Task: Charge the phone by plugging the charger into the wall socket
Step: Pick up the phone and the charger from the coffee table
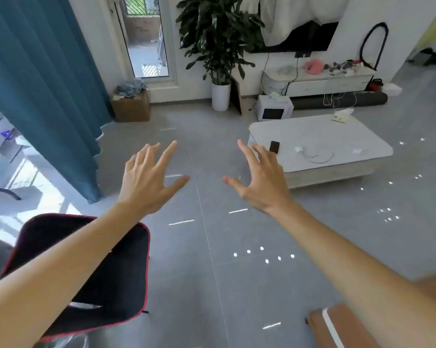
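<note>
Charger (299, 149) and its white cable (320, 156) lie on the low table (362, 136), ahead and to the right of both hands, with the dark phone (274, 146) just left of them near the table's near-left corner. Right hand (262, 182) is plainly the nearer: its fingers (244, 149) show just beside the phone in this view, though the hand hangs in the air short of the table and touches nothing. Left hand (146, 182) is well apart from the table, over bare floor (212, 272). Both hands are empty, fingers spread wide, palms down.

The phone's long axis runs roughly away from the person; the cable loops to the right of the charger. My judgement: the reach should go forward and rightward with the right hand. Which wall socket will serve I cannot tell.
</note>
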{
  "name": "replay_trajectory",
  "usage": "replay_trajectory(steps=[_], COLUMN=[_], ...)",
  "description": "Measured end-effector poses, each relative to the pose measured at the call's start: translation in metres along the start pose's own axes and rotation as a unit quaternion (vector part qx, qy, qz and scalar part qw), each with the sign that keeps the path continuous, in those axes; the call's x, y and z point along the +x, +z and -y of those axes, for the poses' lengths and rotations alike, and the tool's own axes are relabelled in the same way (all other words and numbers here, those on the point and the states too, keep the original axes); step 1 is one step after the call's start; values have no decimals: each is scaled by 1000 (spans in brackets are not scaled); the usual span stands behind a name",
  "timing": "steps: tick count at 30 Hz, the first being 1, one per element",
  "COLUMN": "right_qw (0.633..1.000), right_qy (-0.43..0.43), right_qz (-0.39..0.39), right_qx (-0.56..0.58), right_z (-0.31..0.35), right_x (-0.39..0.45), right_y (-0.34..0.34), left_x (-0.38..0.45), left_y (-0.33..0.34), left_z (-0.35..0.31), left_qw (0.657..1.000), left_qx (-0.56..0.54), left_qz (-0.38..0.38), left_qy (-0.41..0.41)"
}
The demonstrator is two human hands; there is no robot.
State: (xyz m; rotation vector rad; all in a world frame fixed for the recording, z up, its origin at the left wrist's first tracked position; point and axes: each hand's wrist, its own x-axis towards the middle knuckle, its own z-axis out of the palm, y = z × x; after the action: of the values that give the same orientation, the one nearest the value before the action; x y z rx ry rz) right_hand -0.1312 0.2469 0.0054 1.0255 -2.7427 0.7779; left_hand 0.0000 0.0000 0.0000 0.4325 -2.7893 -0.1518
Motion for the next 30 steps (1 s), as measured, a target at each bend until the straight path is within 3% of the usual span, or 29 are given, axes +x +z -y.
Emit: replay_trajectory(steps=[12,22,30], right_qw=[986,975,971], right_qy=[152,199,223], right_qz=[70,92,85], right_qx=[20,36,28], right_z=[-174,-305,-394], right_x=[-41,35,127], right_y=[69,50,64], left_x=[47,168,291], left_y=[181,245,312], left_z=[-109,-204,-238], left_qw=[989,980,977], left_qx=[-53,-88,-91], left_qz=[128,169,181], left_qy=[52,49,73])
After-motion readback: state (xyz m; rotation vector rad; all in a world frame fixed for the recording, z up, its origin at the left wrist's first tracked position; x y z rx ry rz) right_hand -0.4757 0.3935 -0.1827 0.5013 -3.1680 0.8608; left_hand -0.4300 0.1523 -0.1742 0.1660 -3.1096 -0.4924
